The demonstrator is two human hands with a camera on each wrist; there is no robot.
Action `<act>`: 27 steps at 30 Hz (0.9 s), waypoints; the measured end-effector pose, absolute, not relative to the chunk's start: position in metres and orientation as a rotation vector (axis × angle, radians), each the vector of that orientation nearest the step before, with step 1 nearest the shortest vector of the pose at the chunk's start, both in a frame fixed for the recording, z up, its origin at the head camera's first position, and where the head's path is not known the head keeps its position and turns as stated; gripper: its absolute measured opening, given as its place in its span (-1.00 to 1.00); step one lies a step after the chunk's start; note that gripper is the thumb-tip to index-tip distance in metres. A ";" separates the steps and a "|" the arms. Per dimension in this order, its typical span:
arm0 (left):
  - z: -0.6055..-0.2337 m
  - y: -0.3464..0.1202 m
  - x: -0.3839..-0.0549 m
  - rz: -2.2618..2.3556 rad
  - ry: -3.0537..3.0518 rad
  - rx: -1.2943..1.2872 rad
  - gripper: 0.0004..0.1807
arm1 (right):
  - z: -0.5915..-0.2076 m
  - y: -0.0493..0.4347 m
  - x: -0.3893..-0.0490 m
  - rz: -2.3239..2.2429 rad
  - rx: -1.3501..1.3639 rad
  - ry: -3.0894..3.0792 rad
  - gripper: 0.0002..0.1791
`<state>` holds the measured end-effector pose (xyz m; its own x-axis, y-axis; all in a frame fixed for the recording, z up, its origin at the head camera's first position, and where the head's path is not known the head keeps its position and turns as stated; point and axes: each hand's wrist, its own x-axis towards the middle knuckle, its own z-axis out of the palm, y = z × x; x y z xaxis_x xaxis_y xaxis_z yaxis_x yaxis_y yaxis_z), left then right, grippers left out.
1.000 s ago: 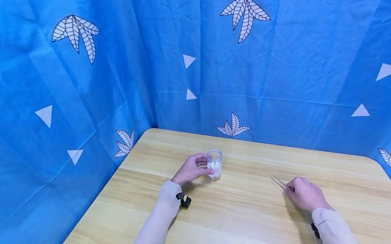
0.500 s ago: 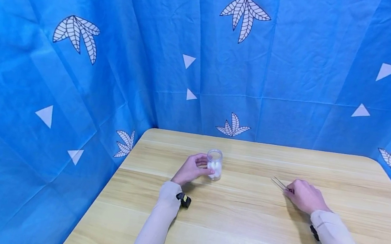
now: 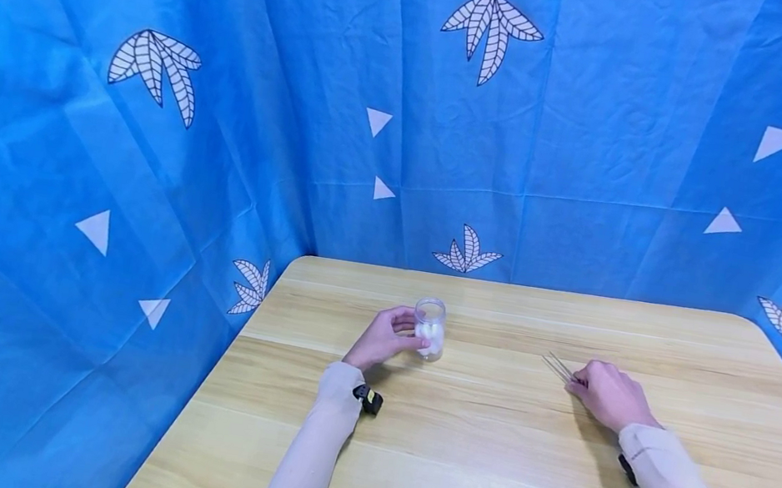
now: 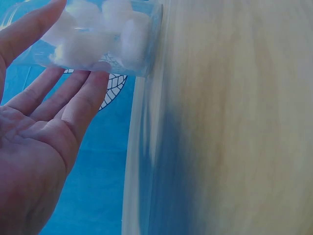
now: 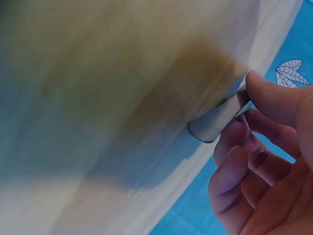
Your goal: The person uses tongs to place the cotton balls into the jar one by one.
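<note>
A clear jar (image 3: 431, 313) without a visible lid stands upright on the table, with white cotton balls (image 4: 134, 41) inside. My left hand (image 3: 380, 342) holds it from the left, thumb on the near side and fingers on the far side. Well to the right, my right hand (image 3: 613, 395) pinches a pair of metal tweezers (image 3: 556, 366) just over the table. Their two thin prongs point left toward the jar and stand slightly apart. In the right wrist view, the rounded back end of the tweezers (image 5: 212, 122) sticks out from between thumb and fingers.
The light wooden table (image 3: 469, 433) has rounded far corners. A blue patterned curtain (image 3: 589, 139) hangs close behind its far edge and along the left side. Black straps with small devices (image 3: 368, 399) sit at both wrists, over pale sleeves.
The right hand and forearm have shifted very slightly, and the tweezers' prongs look a touch clearer and farther apart. The left hand and the jar stay in place.
</note>
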<state>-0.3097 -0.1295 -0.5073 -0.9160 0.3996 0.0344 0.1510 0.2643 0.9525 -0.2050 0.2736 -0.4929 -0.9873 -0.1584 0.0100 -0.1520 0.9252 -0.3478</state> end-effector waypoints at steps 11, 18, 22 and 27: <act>-0.508 -0.130 -0.309 1.714 2.308 0.520 -0.38 | -0.494 0.270 -0.202 -0.574 -0.233 3.071 -0.79; -0.507 -0.132 -0.309 1.726 2.301 0.511 -0.38 | -0.492 0.270 -0.201 -0.578 -0.248 3.069 -0.73; -0.507 -0.132 -0.308 1.720 2.305 0.507 -0.32 | -0.491 0.268 -0.201 -0.577 -0.242 3.058 -0.75; -0.504 -0.133 -0.307 1.697 2.281 0.539 -0.19 | -0.487 0.267 -0.199 -0.591 -0.225 3.074 -0.78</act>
